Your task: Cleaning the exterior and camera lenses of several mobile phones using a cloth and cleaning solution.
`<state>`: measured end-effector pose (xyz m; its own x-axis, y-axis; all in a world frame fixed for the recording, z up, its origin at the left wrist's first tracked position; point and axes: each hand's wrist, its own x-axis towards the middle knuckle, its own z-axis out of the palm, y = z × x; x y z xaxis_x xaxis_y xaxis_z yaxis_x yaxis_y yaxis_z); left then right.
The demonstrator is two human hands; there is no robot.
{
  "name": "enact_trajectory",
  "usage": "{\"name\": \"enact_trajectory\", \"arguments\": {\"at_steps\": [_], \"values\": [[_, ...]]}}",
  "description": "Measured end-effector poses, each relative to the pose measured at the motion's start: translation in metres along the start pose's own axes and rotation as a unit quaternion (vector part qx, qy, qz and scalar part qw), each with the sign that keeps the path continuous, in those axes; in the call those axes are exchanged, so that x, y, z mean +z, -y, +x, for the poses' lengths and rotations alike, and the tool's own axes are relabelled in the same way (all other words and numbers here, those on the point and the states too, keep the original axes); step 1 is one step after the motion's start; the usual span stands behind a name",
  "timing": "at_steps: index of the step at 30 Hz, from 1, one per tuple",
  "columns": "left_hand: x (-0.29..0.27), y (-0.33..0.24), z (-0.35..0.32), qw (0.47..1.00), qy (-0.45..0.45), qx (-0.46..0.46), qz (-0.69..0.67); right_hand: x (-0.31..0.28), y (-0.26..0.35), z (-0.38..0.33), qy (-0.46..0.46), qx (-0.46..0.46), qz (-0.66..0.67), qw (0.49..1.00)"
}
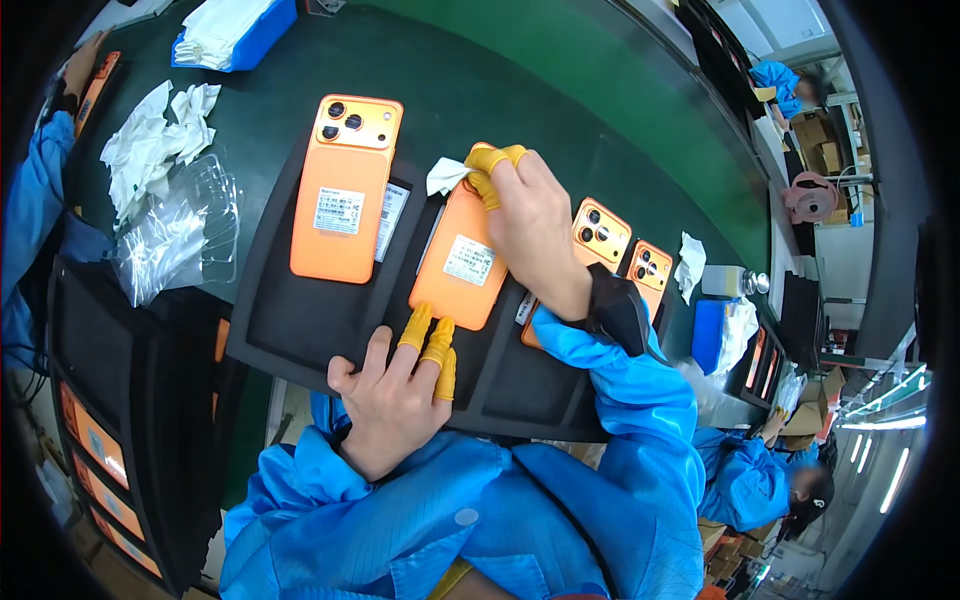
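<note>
An orange phone [450, 285] lies back up, with a white label on its back, on a black compartment tray [290, 335]. My right hand [535, 225] is closed on a white wipe [446, 177] at this phone's top end, covering its camera area. Yellow finger cots sit on fingers of both hands. My left hand [395, 410] has its fingers spread, tips resting at the phone's lower edge. To the left, another orange phone [340, 260] lies across its compartment, above a printed label sheet [393, 220]. Two more orange phones [601, 232] lie to the right, partly behind my right arm.
Crumpled white wipes [150, 150] and clear plastic film [175, 255] lie at the left. Blue boxes of wipes stand far left [265, 40] and right [708, 335], the latter by a metallic bottle [722, 281]. Stacked black trays [95, 330] rise near left. Co-workers sit at both sides.
</note>
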<state>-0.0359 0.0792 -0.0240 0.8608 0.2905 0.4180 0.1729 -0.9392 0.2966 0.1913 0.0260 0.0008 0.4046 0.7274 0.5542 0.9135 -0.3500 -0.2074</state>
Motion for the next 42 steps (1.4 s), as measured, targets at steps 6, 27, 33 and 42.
{"name": "enact_trajectory", "arguments": {"at_steps": [6, 27, 33, 42], "values": [[0.002, -0.002, -0.005, 0.999, -0.022, -0.022, 0.022, -0.014, -0.023, 0.005, -0.006, 0.077, 0.019, 0.997], [0.004, -0.004, -0.013, 0.999, -0.007, -0.034, 0.022, -0.028, 0.040, -0.065, 0.093, 0.007, 0.054, 0.994], [0.007, -0.003, -0.014, 0.998, -0.033, -0.024, 0.044, -0.021, 0.024, -0.050, 0.077, 0.001, 0.026, 0.997], [0.004, -0.005, -0.016, 0.998, -0.013, -0.053, 0.019, -0.032, 0.077, -0.084, 0.155, -0.023, 0.081, 0.984]]}}
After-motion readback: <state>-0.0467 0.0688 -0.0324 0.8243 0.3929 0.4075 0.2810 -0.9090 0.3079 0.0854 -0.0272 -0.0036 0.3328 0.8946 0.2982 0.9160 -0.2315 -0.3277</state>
